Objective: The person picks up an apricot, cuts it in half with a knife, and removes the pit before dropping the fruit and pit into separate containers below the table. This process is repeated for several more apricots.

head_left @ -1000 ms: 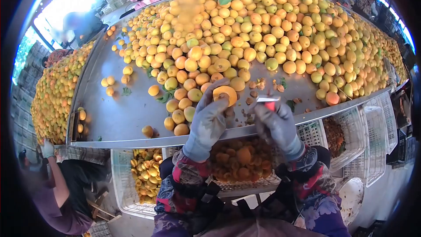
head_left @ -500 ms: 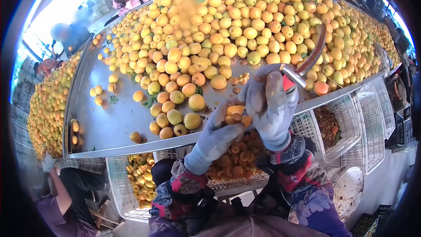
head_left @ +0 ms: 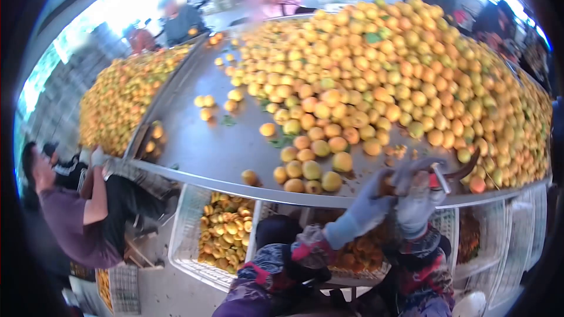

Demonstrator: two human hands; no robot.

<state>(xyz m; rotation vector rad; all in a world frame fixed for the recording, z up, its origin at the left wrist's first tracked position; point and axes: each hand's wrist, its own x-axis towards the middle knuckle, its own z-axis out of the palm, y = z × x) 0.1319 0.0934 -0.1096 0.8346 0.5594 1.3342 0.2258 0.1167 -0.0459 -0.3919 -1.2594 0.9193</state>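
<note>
Now both gloved hands down at table front edge — half a second back they sat higher over it. Left hand cupped round apricot, grip partly hidden. Right hand fisted on knife, blade toward pile. Halving goes on. Bare steel left of hands — crate below edge.

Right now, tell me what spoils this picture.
Head view: heavy fisheye bends the metal table edge and blackens the corners; daylight blows out the top; motion blur smears both gloved hands, left hand and right hand, and the knife.
</note>
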